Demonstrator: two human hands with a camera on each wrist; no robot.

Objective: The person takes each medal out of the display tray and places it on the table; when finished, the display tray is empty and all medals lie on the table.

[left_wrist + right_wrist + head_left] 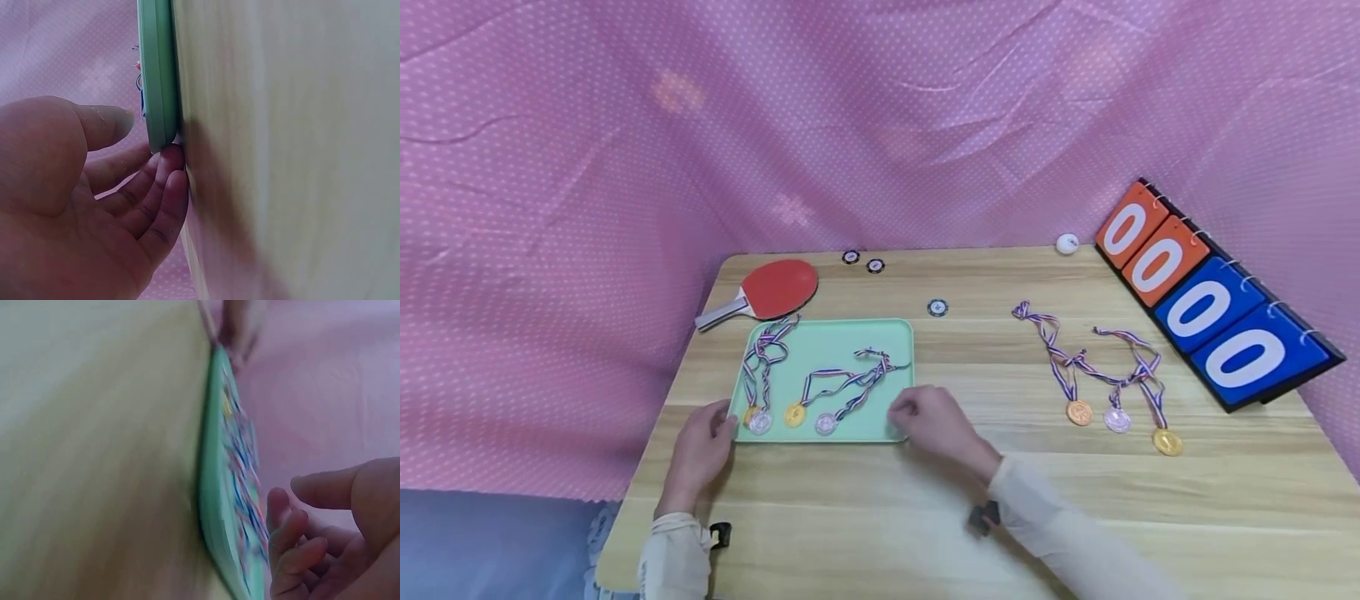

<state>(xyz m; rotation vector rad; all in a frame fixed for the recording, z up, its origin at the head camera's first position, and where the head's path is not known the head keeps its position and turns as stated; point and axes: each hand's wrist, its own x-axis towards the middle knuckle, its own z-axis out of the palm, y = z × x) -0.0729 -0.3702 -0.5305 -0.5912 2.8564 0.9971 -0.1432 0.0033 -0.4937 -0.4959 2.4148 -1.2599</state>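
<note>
A light green tray [857, 333] lies on the wooden table, with several medals on striped ribbons inside it. A gold medal [795, 415] and a silver medal [826, 424] lie near its front, and another silver medal [761, 422] overlaps a gold one at the left. My left hand [698, 454] is at the front left corner; in the left wrist view its fingertips [170, 157] touch the tray's edge and the thumb stands apart from it. Beside the front right corner, my right hand [936, 423] has loosely bent fingers and holds nothing.
To the right lie bronze [1079, 412], silver [1117, 419] and gold [1167, 442] medals with tangled ribbons. A flip scoreboard [1213, 308] showing zeros stands behind them. A red table tennis paddle [779, 289], a white ball [1067, 243] and round chips [937, 307] lie farther back.
</note>
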